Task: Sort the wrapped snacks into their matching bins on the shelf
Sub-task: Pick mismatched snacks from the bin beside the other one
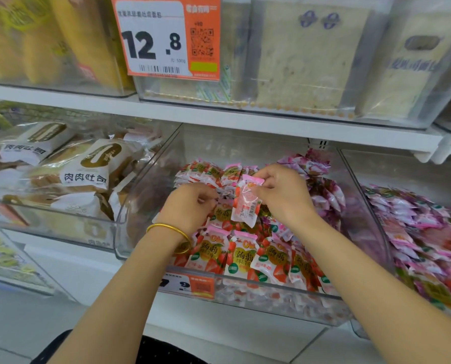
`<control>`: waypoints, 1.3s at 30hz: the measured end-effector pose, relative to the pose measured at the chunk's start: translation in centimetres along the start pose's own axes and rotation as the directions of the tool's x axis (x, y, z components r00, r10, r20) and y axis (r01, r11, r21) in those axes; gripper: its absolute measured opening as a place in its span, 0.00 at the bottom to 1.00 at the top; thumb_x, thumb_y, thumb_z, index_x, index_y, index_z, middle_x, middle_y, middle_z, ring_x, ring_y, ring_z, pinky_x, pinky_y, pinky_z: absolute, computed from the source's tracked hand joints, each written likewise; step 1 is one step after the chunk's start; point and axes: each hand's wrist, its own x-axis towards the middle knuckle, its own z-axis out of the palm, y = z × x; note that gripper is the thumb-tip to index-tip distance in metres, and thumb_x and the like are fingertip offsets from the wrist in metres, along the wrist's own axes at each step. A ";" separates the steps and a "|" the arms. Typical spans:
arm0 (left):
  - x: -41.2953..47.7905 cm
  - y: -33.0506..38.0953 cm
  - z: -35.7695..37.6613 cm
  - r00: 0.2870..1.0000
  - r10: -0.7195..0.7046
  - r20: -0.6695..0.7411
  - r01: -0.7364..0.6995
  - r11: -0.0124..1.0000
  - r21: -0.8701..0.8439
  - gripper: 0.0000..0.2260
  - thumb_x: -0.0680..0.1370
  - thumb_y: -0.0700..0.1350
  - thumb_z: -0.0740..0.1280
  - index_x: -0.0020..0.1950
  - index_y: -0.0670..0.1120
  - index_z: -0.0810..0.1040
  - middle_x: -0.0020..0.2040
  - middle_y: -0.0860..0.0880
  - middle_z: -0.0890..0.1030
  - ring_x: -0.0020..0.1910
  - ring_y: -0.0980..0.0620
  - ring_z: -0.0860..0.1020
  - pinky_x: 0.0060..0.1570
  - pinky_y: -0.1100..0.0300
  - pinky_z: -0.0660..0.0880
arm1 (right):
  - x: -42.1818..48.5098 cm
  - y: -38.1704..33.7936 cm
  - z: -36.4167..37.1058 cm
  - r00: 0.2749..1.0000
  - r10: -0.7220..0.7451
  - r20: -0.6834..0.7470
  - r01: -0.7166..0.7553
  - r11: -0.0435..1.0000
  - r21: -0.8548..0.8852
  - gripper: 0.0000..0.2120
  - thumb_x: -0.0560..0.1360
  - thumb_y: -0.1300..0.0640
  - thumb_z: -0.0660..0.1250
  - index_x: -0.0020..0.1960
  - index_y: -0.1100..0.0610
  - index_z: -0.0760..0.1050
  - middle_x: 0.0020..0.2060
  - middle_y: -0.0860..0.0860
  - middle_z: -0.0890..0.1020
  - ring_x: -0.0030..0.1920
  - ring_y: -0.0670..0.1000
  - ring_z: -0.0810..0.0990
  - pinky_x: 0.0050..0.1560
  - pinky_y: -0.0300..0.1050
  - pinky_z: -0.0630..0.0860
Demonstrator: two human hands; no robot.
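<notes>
Bright even light, soft blur, wide-angle bending at edges

You face a shop's snack display: white shelf boards (pixel 192 114) carry clear plastic bins (pixel 122 232) heaped with wrapped bread (pixel 85 177) and wrapped sweets (pixel 245 256), and an orange price tag (pixel 166 38) shows 12.8, a barcode and a QR code.

The shelf boards (pixel 192 115) carry clear plastic bins (pixel 137 211) side by side.
</notes>
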 end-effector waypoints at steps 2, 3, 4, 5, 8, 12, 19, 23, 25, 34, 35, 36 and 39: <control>-0.1 0.0 -0.3 0.998 -0.023 -0.066 0.018 0.996 -0.086 0.09 0.77 0.37 0.65 0.55 0.44 0.80 0.53 0.48 0.80 0.50 0.52 0.77 0.50 0.64 0.70 | 0.0 -0.3 0.2 0.999 -0.023 -0.041 0.020 0.996 -0.088 0.05 0.75 0.62 0.65 0.50 0.57 0.76 0.36 0.49 0.77 0.40 0.51 0.78 0.45 0.48 0.78; -0.2 0.0 -0.5 0.996 -0.038 -0.085 0.028 0.993 -0.119 0.09 0.77 0.37 0.64 0.55 0.45 0.80 0.53 0.48 0.79 0.51 0.51 0.77 0.50 0.63 0.71 | 0.1 -0.5 0.4 0.999 -0.029 -0.045 0.023 0.992 -0.124 0.03 0.75 0.63 0.65 0.48 0.59 0.76 0.35 0.50 0.77 0.38 0.51 0.78 0.43 0.49 0.78; -0.3 0.0 -0.6 0.994 -0.055 -0.099 0.040 0.988 -0.147 0.09 0.77 0.36 0.64 0.55 0.45 0.80 0.53 0.48 0.79 0.52 0.50 0.77 0.51 0.61 0.72 | 0.2 -0.9 0.6 1.000 -0.017 -0.016 0.015 0.992 -0.121 0.04 0.75 0.63 0.64 0.48 0.61 0.75 0.34 0.51 0.78 0.36 0.51 0.79 0.41 0.50 0.79; -0.3 0.1 -0.6 0.992 -0.065 -0.108 0.047 0.986 -0.163 0.10 0.77 0.36 0.63 0.56 0.45 0.79 0.53 0.47 0.79 0.52 0.50 0.77 0.53 0.60 0.73 | 0.2 -1.4 0.8 0.998 0.025 0.059 -0.021 0.998 -0.062 0.05 0.76 0.62 0.64 0.51 0.62 0.75 0.35 0.54 0.79 0.33 0.51 0.80 0.37 0.49 0.80; -0.1 0.2 -0.5 0.991 -0.066 -0.117 0.051 0.990 -0.132 0.11 0.78 0.35 0.62 0.58 0.43 0.78 0.54 0.46 0.79 0.54 0.49 0.77 0.53 0.61 0.71 | 0.3 -3.2 1.2 0.904 0.201 0.378 -0.306 0.922 0.240 0.17 0.79 0.58 0.62 0.64 0.65 0.69 0.49 0.64 0.80 0.33 0.53 0.83 0.34 0.43 0.82; 0.3 0.0 0.7 0.991 -0.020 -0.129 0.026 0.999 0.043 0.14 0.77 0.40 0.65 0.63 0.43 0.76 0.60 0.42 0.76 0.55 0.44 0.76 0.57 0.57 0.72 | 0.1 -2.9 -1.3 0.947 0.201 0.251 -0.257 0.942 0.216 0.12 0.80 0.66 0.54 0.62 0.62 0.68 0.52 0.63 0.78 0.35 0.54 0.83 0.38 0.46 0.82; 0.8 0.7 2.9 0.992 0.094 0.090 -0.120 0.927 0.354 0.14 0.74 0.53 0.68 0.59 0.52 0.79 0.58 0.47 0.76 0.62 0.42 0.71 0.62 0.45 0.68 | -1.1 -0.2 -6.1 0.986 0.143 0.081 -0.141 0.990 -0.028 0.14 0.77 0.70 0.52 0.52 0.60 0.74 0.40 0.55 0.76 0.34 0.53 0.79 0.37 0.48 0.78; 1.3 0.4 2.9 0.985 0.073 0.154 -0.129 0.906 0.402 0.13 0.74 0.51 0.68 0.59 0.56 0.79 0.60 0.49 0.76 0.64 0.44 0.70 0.65 0.45 0.65 | -1.0 1.3 -5.7 0.998 -0.043 0.040 0.056 0.910 -0.410 0.13 0.77 0.66 0.58 0.54 0.55 0.78 0.51 0.52 0.80 0.50 0.54 0.79 0.52 0.54 0.77; 1.3 0.5 2.8 0.987 0.072 0.140 -0.120 0.921 0.371 0.11 0.75 0.51 0.68 0.56 0.56 0.80 0.58 0.49 0.78 0.63 0.43 0.71 0.64 0.45 0.66 | -0.3 1.2 -5.7 0.991 -0.135 0.022 0.129 0.867 -0.482 0.12 0.75 0.65 0.63 0.55 0.53 0.78 0.53 0.52 0.80 0.53 0.54 0.77 0.54 0.53 0.76; 1.3 2.9 2.4 0.994 0.100 -0.054 -0.097 0.994 0.055 0.11 0.78 0.42 0.65 0.58 0.45 0.79 0.59 0.47 0.79 0.56 0.50 0.75 0.53 0.62 0.69 | 4.4 1.6 -2.6 0.912 0.040 0.408 0.318 0.559 -0.766 0.33 0.72 0.43 0.68 0.73 0.46 0.58 0.69 0.54 0.65 0.71 0.63 0.58 0.63 0.64 0.64; 1.3 3.1 2.5 0.994 0.093 -0.051 -0.091 0.995 0.037 0.11 0.78 0.41 0.64 0.59 0.44 0.79 0.59 0.47 0.79 0.55 0.50 0.76 0.52 0.63 0.69 | 4.4 1.9 -2.2 0.928 0.000 0.373 0.319 0.516 -0.795 0.30 0.73 0.45 0.67 0.71 0.49 0.61 0.67 0.56 0.67 0.68 0.63 0.62 0.60 0.62 0.68; 1.4 3.3 2.6 0.995 0.088 -0.048 -0.087 0.996 0.013 0.10 0.78 0.41 0.64 0.58 0.44 0.79 0.59 0.47 0.79 0.54 0.51 0.76 0.51 0.63 0.69 | 4.2 2.2 -1.7 0.942 -0.044 0.334 0.314 0.474 -0.823 0.27 0.74 0.49 0.67 0.70 0.51 0.62 0.65 0.57 0.69 0.66 0.63 0.66 0.55 0.60 0.71; 1.5 3.8 2.8 0.997 0.074 -0.033 -0.076 0.995 -0.058 0.10 0.78 0.40 0.64 0.58 0.44 0.79 0.57 0.47 0.79 0.49 0.54 0.74 0.49 0.65 0.68 | 3.4 2.7 -0.5 0.959 -0.101 0.267 0.284 0.406 -0.869 0.25 0.76 0.56 0.66 0.70 0.56 0.62 0.63 0.60 0.69 0.61 0.64 0.70 0.46 0.54 0.74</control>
